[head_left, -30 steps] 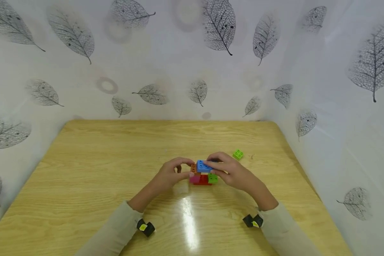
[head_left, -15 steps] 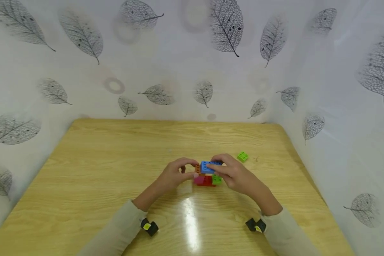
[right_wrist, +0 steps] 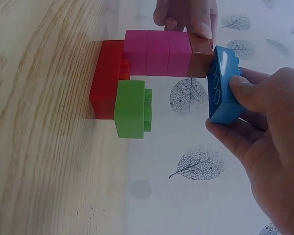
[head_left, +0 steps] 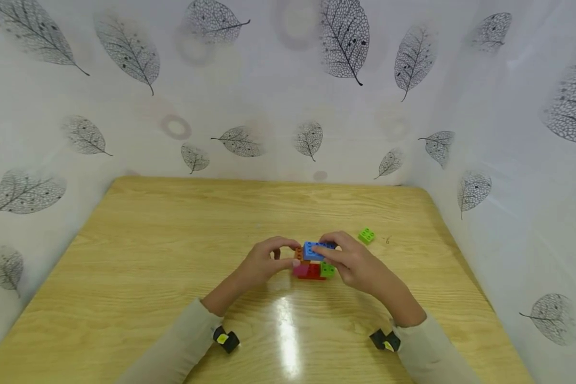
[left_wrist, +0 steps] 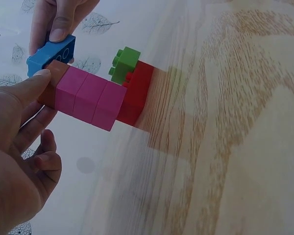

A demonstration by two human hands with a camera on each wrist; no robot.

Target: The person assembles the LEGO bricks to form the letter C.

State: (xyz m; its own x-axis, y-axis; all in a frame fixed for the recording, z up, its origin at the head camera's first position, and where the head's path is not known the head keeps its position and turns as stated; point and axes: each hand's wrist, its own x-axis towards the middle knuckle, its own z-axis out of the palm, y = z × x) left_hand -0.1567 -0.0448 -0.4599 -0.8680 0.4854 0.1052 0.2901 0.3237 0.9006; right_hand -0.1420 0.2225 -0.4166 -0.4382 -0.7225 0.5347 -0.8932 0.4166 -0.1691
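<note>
My left hand [head_left: 264,261] pinches the orange-brown toy building brick [right_wrist: 200,55] at the top of a stack. Beneath it come three pink bricks [left_wrist: 90,100], standing on one end of a long red brick [right_wrist: 106,81] on the table. A green brick [right_wrist: 130,108] sits on the red brick's other end. Between thumb and fingers, my right hand [head_left: 357,264] grips a blue brick [right_wrist: 224,88] above the open gap. One end of the blue brick meets the orange-brown brick's top, slightly tilted in the right wrist view; whether they are joined I cannot tell.
A loose lime-green brick [head_left: 366,236] lies on the wooden table [head_left: 197,213], beyond my right hand. A leaf-patterned white sheet [head_left: 269,96] rises behind the table and along its sides.
The head view has shifted slightly, so the whole scene sits farther right. Both hands keep nearly the same places on the bricks.
</note>
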